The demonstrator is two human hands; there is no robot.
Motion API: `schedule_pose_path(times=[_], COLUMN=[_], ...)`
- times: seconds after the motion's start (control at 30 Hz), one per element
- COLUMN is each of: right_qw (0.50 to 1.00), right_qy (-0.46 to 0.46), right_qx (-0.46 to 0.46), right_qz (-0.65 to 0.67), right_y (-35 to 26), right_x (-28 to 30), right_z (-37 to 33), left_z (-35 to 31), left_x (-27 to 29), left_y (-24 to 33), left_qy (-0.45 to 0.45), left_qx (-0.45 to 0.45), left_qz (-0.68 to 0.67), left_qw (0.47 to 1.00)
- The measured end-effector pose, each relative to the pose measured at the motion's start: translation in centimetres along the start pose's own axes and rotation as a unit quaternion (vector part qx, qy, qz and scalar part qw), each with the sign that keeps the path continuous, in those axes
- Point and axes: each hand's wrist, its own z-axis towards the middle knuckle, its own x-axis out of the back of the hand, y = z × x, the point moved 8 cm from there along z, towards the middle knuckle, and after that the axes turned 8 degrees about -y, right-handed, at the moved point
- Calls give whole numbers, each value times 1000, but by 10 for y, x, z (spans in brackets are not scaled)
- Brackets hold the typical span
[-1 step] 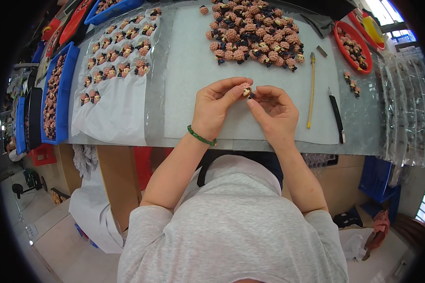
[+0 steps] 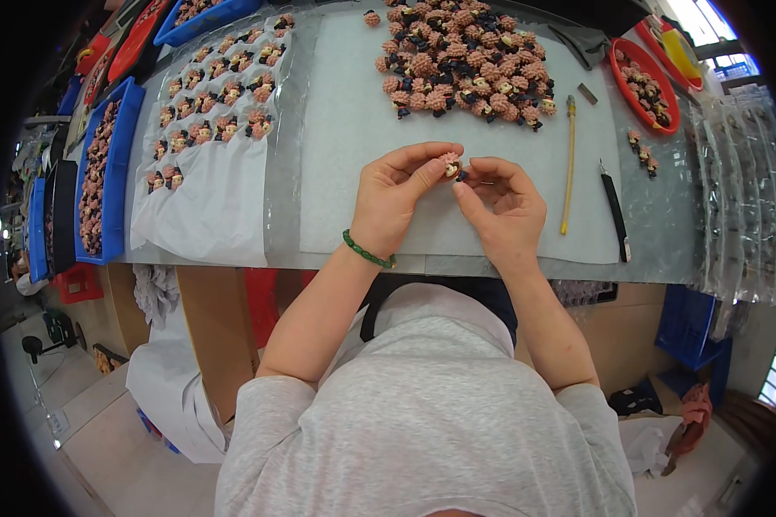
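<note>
A small figurine [image 2: 451, 165] with pink knobbly hair, a pale face and a dark blue body is held up over the white sheet [image 2: 336, 155]. My left hand [image 2: 397, 191], with a green bead bracelet at its wrist, pinches the figurine's head between thumb and forefinger. From the other side, my right hand [image 2: 502, 207] grips its dark lower end with thumb and fingertips. Beyond my hands lies a big heap of similar figurines [image 2: 466, 65]. Rows of them stand on white padding in a packing tray [image 2: 203, 207] at the left.
To the right lie a yellow thin-handled tool [image 2: 569, 168], a black-handled craft knife [image 2: 614, 211] and a small grey metal piece [image 2: 587, 93]. A red bowl [image 2: 674, 112] of figurines sits at the far right, near several loose ones [image 2: 642, 155]. At the far left is a blue bin [image 2: 131, 129].
The figurine has turned very slightly between my fingertips, so its face shows a little more. Both hands stay in nearly the same place.
</note>
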Motion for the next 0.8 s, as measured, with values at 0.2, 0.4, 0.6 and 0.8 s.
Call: schedule_pose_path(times=[0.2, 0.4, 0.6, 0.8], right_qw=[989, 990, 915, 778], right_qy=[3, 14, -17, -49], right_qx=[97, 57, 144, 230], right_qz=[-112, -125, -377, -582], right_y=[-16, -17, -50, -44], right_x=[-5, 0, -9, -16], right_z=[-4, 2, 51, 78], left_z=[0, 0, -4, -3], left_x=[3, 5, 6, 9], left_y=[-1, 0, -1, -2], left_qy=[-4, 17, 25, 54], left_qx=[-6, 0, 11, 21], left_qz=[55, -22, -86, -100], left_qw=[998, 1000, 996, 993])
